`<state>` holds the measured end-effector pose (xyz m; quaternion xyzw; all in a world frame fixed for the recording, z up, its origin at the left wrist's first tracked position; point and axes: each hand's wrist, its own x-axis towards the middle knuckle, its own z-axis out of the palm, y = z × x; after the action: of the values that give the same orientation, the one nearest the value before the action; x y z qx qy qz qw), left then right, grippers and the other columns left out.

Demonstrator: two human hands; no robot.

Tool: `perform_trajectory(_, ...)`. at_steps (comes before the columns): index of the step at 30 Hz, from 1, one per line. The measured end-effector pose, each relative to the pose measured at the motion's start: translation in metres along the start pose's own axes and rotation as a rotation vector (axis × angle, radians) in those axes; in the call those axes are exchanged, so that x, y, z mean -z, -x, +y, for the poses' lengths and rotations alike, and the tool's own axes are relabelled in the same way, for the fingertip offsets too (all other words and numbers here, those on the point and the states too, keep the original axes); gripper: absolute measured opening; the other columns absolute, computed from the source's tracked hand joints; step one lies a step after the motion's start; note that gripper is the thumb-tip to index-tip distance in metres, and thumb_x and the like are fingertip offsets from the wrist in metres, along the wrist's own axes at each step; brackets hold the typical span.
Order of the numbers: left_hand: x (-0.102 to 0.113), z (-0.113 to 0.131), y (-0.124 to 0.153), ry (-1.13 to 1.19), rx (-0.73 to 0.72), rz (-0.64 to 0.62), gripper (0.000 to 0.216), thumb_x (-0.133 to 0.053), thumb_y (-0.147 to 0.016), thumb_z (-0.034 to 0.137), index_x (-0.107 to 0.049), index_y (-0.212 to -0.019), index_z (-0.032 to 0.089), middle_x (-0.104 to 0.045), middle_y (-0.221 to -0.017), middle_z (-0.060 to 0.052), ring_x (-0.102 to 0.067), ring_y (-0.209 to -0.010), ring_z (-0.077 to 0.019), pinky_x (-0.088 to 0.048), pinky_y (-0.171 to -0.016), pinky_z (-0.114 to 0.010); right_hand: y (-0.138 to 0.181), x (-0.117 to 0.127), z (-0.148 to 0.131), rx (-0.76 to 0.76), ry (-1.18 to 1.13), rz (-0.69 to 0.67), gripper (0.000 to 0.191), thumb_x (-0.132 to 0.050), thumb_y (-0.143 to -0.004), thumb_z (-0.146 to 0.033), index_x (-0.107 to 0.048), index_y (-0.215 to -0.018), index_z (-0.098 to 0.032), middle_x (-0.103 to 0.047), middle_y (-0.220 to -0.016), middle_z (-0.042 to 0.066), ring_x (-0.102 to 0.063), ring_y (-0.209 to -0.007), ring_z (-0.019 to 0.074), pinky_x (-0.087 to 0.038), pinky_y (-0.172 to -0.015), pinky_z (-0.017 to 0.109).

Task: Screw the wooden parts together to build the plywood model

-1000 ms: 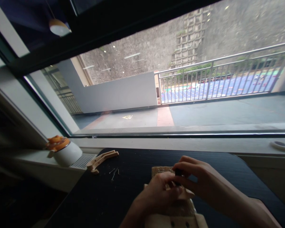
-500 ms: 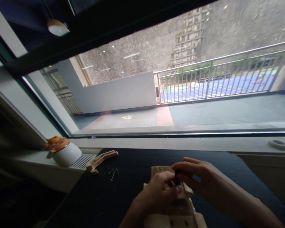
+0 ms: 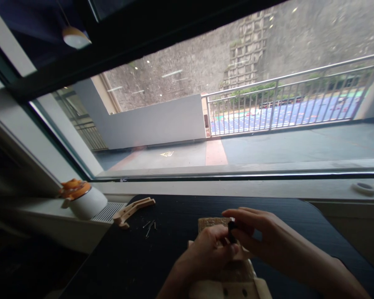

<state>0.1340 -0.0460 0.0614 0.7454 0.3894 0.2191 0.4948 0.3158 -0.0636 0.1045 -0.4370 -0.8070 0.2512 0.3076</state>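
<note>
Below the middle of the head view lies a wooden assembly, with a rough-grained panel and a pale bar with two dark holes at the near end. My left hand is closed over a pale wooden crosspiece on the panel, thumb and index finger around the foot of a small dark tool. From the right, my right hand pinches the upper end of this tool between thumb and fingers. Its exact kind and its tip are hidden by the fingers.
On the black table, a shaped wooden leg and several thin metal screws lie to the left. A white pot with an orange lid stands on the sill. Tape rolls lie at right, below the large window.
The fingers of my right hand have shifted slightly around the top of the dark tool, which now shows more. My left hand and the wooden parts have stayed in place.
</note>
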Motion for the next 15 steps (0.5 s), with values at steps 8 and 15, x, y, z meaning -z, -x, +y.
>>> perform_trajectory(8,0.0004,-0.0024,-0.0005,-0.030,0.014,-0.003,0.025,-0.051,-0.080,0.027,-0.063,-0.099,0.016,-0.060,-0.087,-0.002,-0.051,-0.078,-0.0154,-0.039,-0.069,-0.025,-0.0025,-0.0005,-0.0012,0.022,-0.004,-0.010,0.019,-0.049,-0.088,-0.020,-0.066,-0.097,-0.021,-0.067,-0.084,0.002,-0.060,-0.073,0.0141,-0.046,-0.065,0.022)
perform_trajectory(15,0.0001,-0.0049,-0.0009,-0.036,0.013,0.012,0.024,-0.052,-0.080,0.028,-0.063,-0.096,0.016,-0.060,-0.084,-0.002,-0.053,-0.077,-0.0155,-0.039,-0.069,-0.025,-0.0014,-0.0050,0.0022,-0.014,0.004,0.029,0.017,-0.054,-0.086,-0.025,-0.066,-0.097,-0.022,-0.068,-0.085,0.002,-0.061,-0.072,0.0149,-0.046,-0.061,0.021)
